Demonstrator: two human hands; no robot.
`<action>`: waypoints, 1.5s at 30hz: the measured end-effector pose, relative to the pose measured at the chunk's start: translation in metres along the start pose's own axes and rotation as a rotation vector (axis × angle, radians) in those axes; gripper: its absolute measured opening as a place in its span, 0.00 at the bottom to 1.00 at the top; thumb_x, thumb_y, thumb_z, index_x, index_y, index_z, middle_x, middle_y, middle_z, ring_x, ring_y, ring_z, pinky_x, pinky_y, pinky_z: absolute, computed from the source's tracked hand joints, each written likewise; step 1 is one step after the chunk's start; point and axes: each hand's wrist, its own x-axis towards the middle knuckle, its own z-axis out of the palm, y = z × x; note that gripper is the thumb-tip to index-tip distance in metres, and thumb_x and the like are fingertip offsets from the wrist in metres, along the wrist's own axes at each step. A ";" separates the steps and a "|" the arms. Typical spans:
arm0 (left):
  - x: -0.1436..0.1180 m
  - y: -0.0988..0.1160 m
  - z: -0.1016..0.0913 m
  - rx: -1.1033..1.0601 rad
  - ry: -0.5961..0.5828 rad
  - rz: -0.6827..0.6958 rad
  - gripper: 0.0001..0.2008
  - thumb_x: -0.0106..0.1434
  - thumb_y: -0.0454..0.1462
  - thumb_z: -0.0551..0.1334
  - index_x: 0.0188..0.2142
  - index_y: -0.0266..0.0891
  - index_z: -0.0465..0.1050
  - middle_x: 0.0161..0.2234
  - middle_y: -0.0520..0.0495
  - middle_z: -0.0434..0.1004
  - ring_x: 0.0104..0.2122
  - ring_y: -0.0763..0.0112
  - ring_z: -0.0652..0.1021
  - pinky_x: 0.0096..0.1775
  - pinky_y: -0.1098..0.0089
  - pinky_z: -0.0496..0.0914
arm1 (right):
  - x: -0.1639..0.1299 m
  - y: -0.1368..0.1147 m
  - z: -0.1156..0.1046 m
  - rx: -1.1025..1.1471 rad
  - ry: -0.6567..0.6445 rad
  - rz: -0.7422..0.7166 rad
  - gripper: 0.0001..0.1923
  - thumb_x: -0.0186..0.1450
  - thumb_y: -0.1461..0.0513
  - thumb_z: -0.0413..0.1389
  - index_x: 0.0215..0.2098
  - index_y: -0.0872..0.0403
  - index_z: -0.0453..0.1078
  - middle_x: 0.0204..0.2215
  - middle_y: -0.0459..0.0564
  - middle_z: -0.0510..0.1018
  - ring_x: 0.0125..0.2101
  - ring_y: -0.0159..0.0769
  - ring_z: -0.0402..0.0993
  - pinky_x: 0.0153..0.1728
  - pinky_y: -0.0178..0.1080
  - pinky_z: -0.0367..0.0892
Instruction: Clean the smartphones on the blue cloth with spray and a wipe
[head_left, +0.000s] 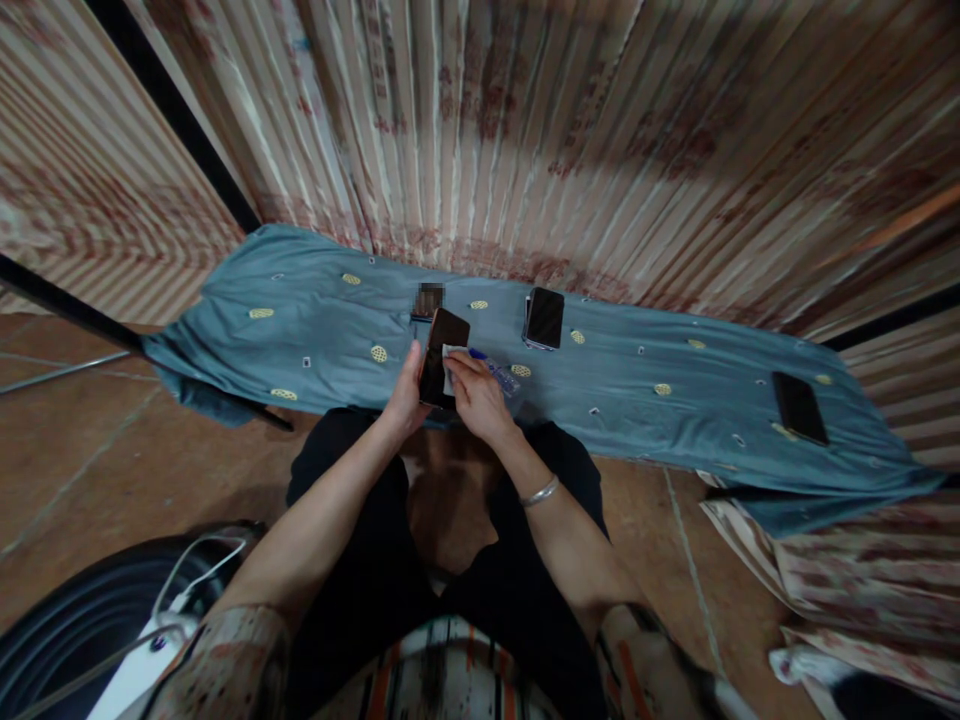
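Note:
My left hand (407, 396) grips a dark smartphone (451, 328) by its left side, with the thumb along the edge. The phone is tilted over the near edge of the cloth-covered surface. Pinched in my right hand (480, 394) is a small white wipe (448, 376), pressed against the phone's dark face. My right fingers hide part of both. Just right of them lies a clear plastic packet with blue on it (504, 377). Behind the phone sits a small dark item (429, 300), its upper part blurred out.
A teal cloth (330, 330) with yellow pineapple prints covers the long narrow surface. Stacked phones (545, 318) lie right of centre, and another dark phone (799, 408) is far right. Curtains (480, 150) hang behind. A black coil (82, 590) and white power strip (139, 665) are lower left.

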 end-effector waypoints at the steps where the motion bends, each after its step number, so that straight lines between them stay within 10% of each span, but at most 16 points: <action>1: 0.002 0.000 -0.002 0.004 -0.012 0.001 0.30 0.77 0.50 0.44 0.60 0.36 0.76 0.43 0.40 0.87 0.46 0.52 0.85 0.51 0.57 0.78 | 0.000 0.002 0.000 -0.007 0.006 0.016 0.23 0.71 0.69 0.48 0.59 0.53 0.75 0.62 0.56 0.77 0.62 0.44 0.72 0.68 0.51 0.63; 28: 0.018 0.003 -0.024 0.061 -0.006 0.107 0.32 0.71 0.60 0.49 0.37 0.39 0.81 0.32 0.43 0.85 0.43 0.56 0.84 0.46 0.63 0.77 | -0.009 0.001 0.001 0.026 -0.032 -0.007 0.20 0.69 0.69 0.50 0.55 0.56 0.77 0.59 0.58 0.78 0.60 0.45 0.74 0.67 0.50 0.64; 45: 0.019 0.010 -0.025 -0.003 0.003 0.104 0.37 0.71 0.62 0.45 0.44 0.37 0.82 0.35 0.39 0.86 0.43 0.53 0.85 0.46 0.59 0.78 | -0.014 0.001 0.004 0.074 -0.081 -0.059 0.26 0.63 0.72 0.53 0.56 0.54 0.77 0.61 0.56 0.78 0.62 0.45 0.72 0.67 0.50 0.66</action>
